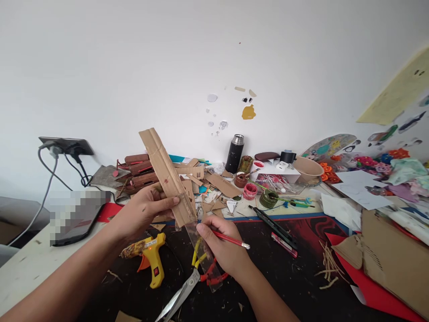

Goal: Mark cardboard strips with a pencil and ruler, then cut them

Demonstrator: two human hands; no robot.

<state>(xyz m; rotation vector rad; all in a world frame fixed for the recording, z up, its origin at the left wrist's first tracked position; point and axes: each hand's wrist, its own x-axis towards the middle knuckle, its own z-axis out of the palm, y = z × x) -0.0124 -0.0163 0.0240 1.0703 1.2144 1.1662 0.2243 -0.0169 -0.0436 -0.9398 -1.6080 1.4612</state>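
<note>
A long cardboard strip (164,172) is held up at a slant by my left hand (149,208), its thumb pressed on the front face. A clear ruler (192,235) lies against the strip's lower part and sticks out below it. My right hand (223,243) is closed around a red pencil (231,239) and touches the ruler near the strip's bottom end. Below the hands, scissors (191,281) with red handles lie on the dark mat, partly behind the ruler. A yellow glue gun (156,259) rests to their left.
Cardboard scraps (221,185), paint jars (250,191) and a black thermos (234,154) stand behind. A black cutter (275,228) lies on the mat (284,277). A phone (80,223) is at left, a large cardboard sheet (395,259) at right.
</note>
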